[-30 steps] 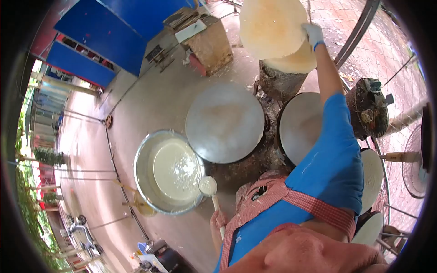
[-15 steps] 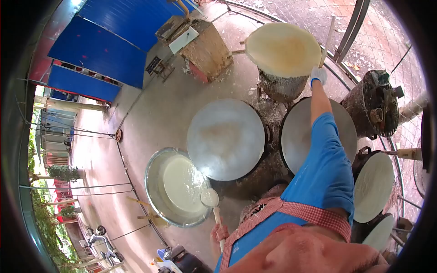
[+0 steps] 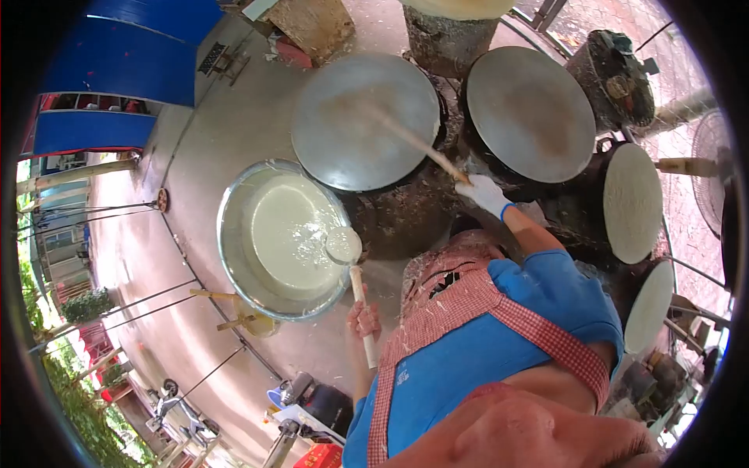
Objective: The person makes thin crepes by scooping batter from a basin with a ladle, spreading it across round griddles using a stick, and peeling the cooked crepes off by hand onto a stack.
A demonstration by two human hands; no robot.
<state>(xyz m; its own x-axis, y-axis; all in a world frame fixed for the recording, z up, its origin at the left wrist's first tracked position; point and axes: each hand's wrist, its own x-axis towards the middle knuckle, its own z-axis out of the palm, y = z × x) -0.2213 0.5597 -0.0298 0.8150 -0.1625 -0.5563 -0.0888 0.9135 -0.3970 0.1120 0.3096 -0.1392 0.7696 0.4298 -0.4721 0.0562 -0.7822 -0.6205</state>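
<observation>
My left hand [image 3: 364, 320] is closed round the pale handle of a ladle [image 3: 343, 246]. The ladle's bowl, coated in batter, is at the right rim of a large metal basin [image 3: 226, 234] holding white batter [image 3: 289, 230]. My right hand [image 3: 485, 195], in a white glove, grips a long thin wooden stick [image 3: 425, 148]. The stick slants up over a round flat griddle [image 3: 343, 117], its far end blurred. Beside it lies a second round griddle [image 3: 530, 113], nothing on its surface.
Pale round sheets lie on a griddle [image 3: 632, 203] and another [image 3: 649, 308] at the right. A drum [image 3: 449, 43] bears a pale flat sheet [image 3: 460, 6] at the top. A sooty canister [image 3: 612, 82] and a fan [image 3: 710, 171] stand right; a box [image 3: 312, 27] is at upper left.
My right hand has come back from the pale sheet on the drum to the near side of the griddles, with the stick. My left hand still holds the ladle by the basin. The view has shifted.
</observation>
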